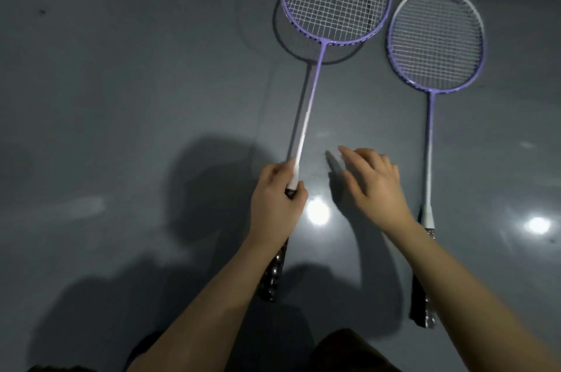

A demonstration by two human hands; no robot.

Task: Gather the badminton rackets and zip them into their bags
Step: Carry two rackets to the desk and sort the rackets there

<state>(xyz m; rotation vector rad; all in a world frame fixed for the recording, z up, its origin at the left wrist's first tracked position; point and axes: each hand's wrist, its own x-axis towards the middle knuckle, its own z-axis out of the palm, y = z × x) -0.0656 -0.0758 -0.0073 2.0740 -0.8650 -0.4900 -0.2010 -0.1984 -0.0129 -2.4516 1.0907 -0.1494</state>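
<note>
Okay, glossy grey floor (121,98) with lamp glare. Left hand (276,198) grasps one purple racket (318,68), head raised toward 12 o'clock. Right hand (373,183) released, fingers spread. Second racket (431,104) lies flat at 3 o'clock.

a single view, from a camera worn on the person's head, faces forward and steeply down onto a glossy grey floor (121,98). it sits close above the arms, which enter from the bottom edge and reach up to mid-frame. the left hand (277,198) grips the held racket (309,104) near the middle of the view; that racket's head runs beyond the grip to the top edge, its handle back toward the camera. the right hand (372,183) hovers just right of the grip, and a second racket (429,144) lies further right. the wide lens bends the edges.
</note>
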